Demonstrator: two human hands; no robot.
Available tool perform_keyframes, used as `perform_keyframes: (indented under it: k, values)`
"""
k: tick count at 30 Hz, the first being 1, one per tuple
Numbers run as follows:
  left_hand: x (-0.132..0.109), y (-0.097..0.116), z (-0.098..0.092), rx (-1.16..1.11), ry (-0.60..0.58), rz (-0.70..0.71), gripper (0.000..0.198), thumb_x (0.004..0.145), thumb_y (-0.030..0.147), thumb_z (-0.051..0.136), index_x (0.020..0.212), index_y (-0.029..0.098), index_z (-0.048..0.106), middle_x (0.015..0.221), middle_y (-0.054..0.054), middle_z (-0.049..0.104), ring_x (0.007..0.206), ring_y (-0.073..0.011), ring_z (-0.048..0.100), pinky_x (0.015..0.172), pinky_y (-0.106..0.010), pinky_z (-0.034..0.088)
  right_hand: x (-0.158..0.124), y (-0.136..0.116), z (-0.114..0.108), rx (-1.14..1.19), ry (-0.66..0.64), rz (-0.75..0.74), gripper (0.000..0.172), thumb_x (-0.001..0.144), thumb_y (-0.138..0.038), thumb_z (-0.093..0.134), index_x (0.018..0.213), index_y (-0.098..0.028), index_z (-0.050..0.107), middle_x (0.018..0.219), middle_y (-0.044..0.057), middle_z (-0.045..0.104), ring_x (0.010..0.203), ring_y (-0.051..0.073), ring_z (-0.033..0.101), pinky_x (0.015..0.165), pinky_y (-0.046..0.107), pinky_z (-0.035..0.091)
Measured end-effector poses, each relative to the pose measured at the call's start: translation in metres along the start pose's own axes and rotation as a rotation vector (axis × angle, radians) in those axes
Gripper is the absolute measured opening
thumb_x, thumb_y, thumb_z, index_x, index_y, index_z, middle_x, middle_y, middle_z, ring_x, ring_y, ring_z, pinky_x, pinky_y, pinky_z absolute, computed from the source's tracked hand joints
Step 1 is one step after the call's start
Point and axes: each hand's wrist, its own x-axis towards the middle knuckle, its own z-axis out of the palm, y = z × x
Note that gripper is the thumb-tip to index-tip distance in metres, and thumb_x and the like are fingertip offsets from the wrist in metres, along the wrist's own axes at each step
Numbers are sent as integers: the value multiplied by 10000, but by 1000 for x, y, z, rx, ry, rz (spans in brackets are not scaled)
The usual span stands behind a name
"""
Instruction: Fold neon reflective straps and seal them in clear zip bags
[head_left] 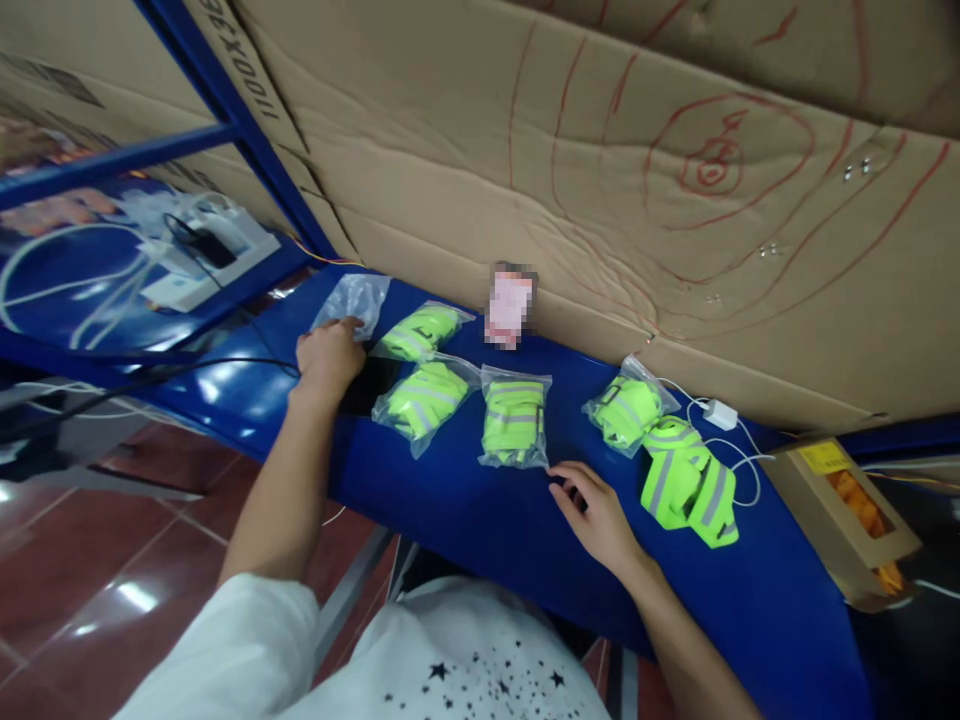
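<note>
plastic bagging (pixel 369 300), clear and crumpled, lies at the fingertips of the left hand (pixel 330 355); whether they grip it i cannot tell. the right hand (pixel 592 508) is half open, thumb apart from loosely bent fingers, its fingertips at the near corner of a filled bag (pixel 514 418) of neon-yellow striped strapping. just right of the left hand lie two packed bags (pixel 426 398), one beyond the other. beyond the right hand sits a fourth bag (pixel 626 410), next to loose strapping (pixel 679 478) right of that hand. farther right, by the blue surface (pixel 450 510), stands a cardboard box (pixel 806 500).
</note>
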Motion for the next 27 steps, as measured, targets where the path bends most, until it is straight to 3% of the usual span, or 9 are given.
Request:
perform_keyframes:
  k: [2,8,10,12,16,18,22,27]
  values:
    - [-5,0,-4,-7,36,-26,220,893,224,631,1075,127,707,955,-63,690,972,-254,609,976,-488,439,0,0,0,-7,-4,4,256,1049,-359,526,1225,-235,664,1218,104,693,806,149,700,696,280,584]
    - [-30,22,-21,-47,250,-31,304,972,313,588,1153,88,686,1021,-79,695,913,-186,607,933,-359,485,2,1,3,-23,-1,-13,244,1047,-347,530,1220,-239,664,1188,87,702,770,134,682,652,259,564]
    - [-47,40,-30,-89,326,27,319,1001,323,563,1183,84,668,1075,-88,707,914,-161,639,933,-325,503,2,2,4,-4,17,-11,237,1040,-344,545,1213,-244,673,1160,82,711,789,140,688,649,257,564]
    - [-71,61,-38,-205,473,154,286,999,341,600,1117,98,693,1027,-80,731,875,-159,672,888,-318,528,3,2,3,15,53,6,244,1034,-344,557,1231,-251,668,1130,75,724,813,147,696,649,254,570]
    - [-129,104,-52,-433,629,372,108,870,190,757,967,155,726,881,-25,753,801,-159,703,776,-290,555,4,0,0,54,152,60,326,1034,-348,560,1344,-248,580,1101,72,735,854,152,699,710,268,588]
    - [-158,123,-54,-592,521,469,177,805,76,784,938,175,724,856,-2,750,776,-143,704,745,-267,562,5,-1,-1,108,176,84,343,1033,-357,565,1358,-246,556,1093,67,729,856,147,691,740,277,586]
    - [-202,160,-51,-833,91,682,272,835,-10,709,1052,153,700,916,-20,741,827,-114,705,753,-215,578,5,-3,-2,342,163,135,357,1060,-421,501,1374,-254,535,1063,54,713,760,126,665,641,261,568]
    - [-224,192,-42,-1095,-216,626,258,889,28,662,1111,158,645,890,-18,704,804,-106,698,737,-211,582,0,-7,-22,428,216,198,341,1054,-465,506,1289,-246,619,1021,50,724,743,131,667,622,259,568]
